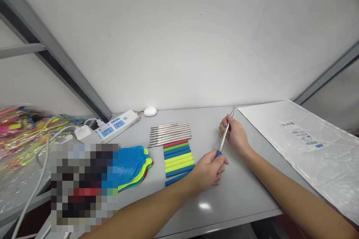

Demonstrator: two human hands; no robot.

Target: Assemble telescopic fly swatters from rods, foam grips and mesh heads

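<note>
Both hands are on one piece. Left hand (209, 168): grip clenched round a blue sleeve (218, 153), only its upper end visible, the rest hidden in the fist. Right hand (235, 133): grip wrapped round the metal rod (224, 139), fingers curled over its upper part. The rod runs from the blue sleeve up through the right fist, slanting away and to the right, with a thinner tip poking out past the fingers. Can't tell how deep the rod sits in the sleeve.

The piece is held over the right-centre part of the grey surface (241, 194), between the stock on the left and a white plastic bag (308, 153) on the right. The bag lies flat with a printed label (303, 134) on it.

Left of the hands: loose rods (170, 133) side by side in a neat row, roughly parallel to the wall (179, 44). Just nearer to the person, a column of coloured sleeves (178, 159): red, green, blue, yellow, then blue again. The nearest one is partly covered by the left forearm.

Further left, mesh paddles (130, 162) are stacked, blue on top, with yellow, green and red edges showing below. A pixelated patch hides part of the stack.

Behind them: power strip (117, 125), white adapter (82, 133) near its left end, small white rounded device (150, 112) by the wall. Far left: clear plastic wrap over colourful items (22, 138), too blurred to identify.
</note>
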